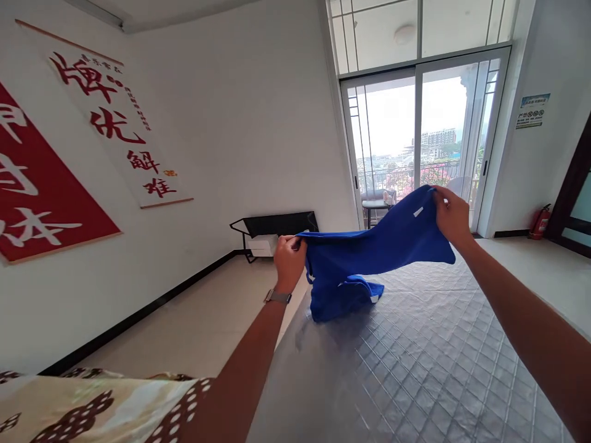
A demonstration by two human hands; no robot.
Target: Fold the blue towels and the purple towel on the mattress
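Note:
A blue cloth garment [369,251] is stretched in the air between my two hands, its lower left part hanging down close to a silver quilted surface [443,351]. My left hand [290,261], with a watch at the wrist, pinches the cloth's upper left edge. At the upper right corner, my right hand [451,215] grips the fabric between thumb and fingers. Small white tags show on the cloth near the right hand and on the lower fold.
Patterned fabric [115,409] lies at the lower left. A black frame with a white box [263,246] stands by the wall. Beyond are glass sliding doors [418,141], a stool outside [375,204] and a fire extinguisher [539,223] at the right.

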